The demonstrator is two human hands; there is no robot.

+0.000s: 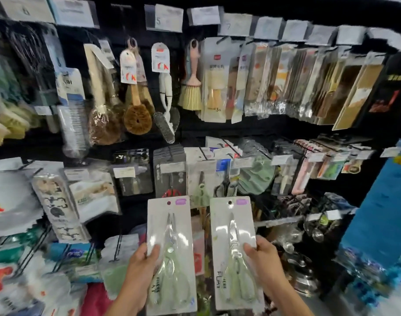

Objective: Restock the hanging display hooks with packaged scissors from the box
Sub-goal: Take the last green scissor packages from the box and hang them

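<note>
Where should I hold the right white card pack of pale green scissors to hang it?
Pinch the white card pack of pale green scissors at its lower right edge, as the right hand does: it stands upright, leaving the top hanging hole free.

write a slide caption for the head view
Left hand grips the left scissors pack, right hand the right scissors pack, both upright before the stocked display wall.

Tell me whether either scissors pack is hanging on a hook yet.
No, the left hand holds one scissors pack and the right hand the other pack, their hanging holes free of any hook.
</note>
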